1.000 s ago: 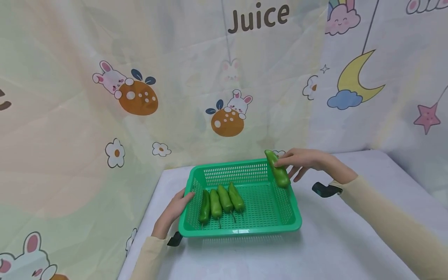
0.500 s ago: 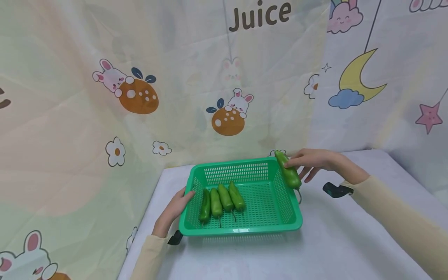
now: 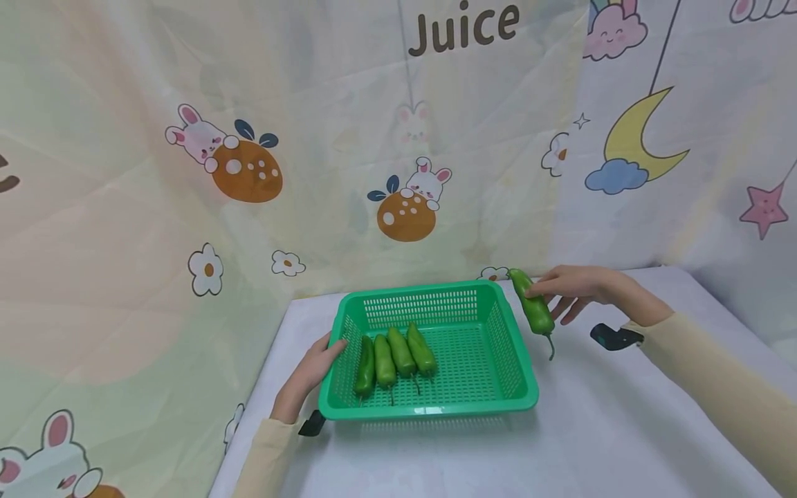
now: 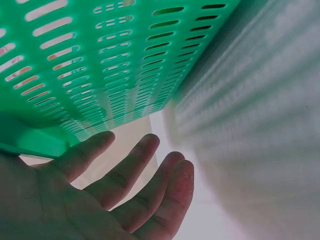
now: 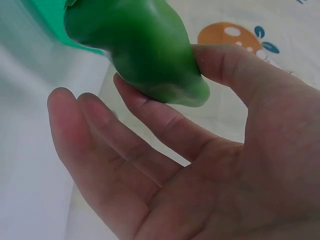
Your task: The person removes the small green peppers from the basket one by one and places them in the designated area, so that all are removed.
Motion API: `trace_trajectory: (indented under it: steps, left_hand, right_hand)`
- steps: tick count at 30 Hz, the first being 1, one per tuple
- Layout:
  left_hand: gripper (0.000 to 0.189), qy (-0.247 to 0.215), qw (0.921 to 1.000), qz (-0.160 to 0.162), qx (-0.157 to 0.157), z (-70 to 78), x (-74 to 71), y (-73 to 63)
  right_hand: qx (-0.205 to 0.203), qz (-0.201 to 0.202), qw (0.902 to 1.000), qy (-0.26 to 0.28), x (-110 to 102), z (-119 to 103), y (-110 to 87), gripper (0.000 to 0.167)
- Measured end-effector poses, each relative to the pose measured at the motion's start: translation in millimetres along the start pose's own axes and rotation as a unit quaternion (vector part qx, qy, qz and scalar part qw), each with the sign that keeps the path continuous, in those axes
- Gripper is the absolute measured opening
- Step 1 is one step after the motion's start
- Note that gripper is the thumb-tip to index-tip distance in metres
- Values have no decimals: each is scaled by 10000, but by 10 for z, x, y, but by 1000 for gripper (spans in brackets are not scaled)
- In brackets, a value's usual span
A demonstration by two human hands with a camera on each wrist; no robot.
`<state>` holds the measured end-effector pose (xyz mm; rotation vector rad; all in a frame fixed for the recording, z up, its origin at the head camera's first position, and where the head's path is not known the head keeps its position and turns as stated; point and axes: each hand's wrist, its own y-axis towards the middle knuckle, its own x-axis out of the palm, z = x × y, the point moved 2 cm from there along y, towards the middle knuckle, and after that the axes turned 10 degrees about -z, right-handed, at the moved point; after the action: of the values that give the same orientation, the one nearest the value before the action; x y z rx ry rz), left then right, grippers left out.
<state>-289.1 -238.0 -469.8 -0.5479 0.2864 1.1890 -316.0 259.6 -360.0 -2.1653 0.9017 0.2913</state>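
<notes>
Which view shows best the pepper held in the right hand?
The head view: the held pepper appears almost whole, stem included. The right wrist view is closer, but the frame cuts it; the left wrist view does not show it.

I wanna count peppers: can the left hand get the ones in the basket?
Probably yes: the left hand holds the green plastic basket close to four green peppers; nothing covers them.

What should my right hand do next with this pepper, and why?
Probably lower the green pepper onto the white table, right of the basket. The right hand pinches it there, and it has moved from over the basket's right edge to outside it; the left hand holds the basket's left side.
</notes>
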Motion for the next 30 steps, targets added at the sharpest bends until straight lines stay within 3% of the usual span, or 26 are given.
trace_trajectory:
  steps: [11, 16, 21, 30]
  left_hand:
    - [57, 64, 10000, -31, -5, -1, 9, 1]
    - [57, 125, 9999, 24, 2, -18, -14, -2]
    - [57, 114, 9999, 30, -48, -40, -20, -5]
    - [58, 149, 9999, 22, -66, -20, -18, 1]
  right_hand:
    - [437, 18, 9988, -199, -15, 290, 57, 68]
    - [646, 104, 9971, -385, -9, 352, 125, 58]
    - [1125, 167, 9910, -711, 60, 362, 205, 43]
    - [1796, 377, 9775, -1037, 175, 419, 360, 39]
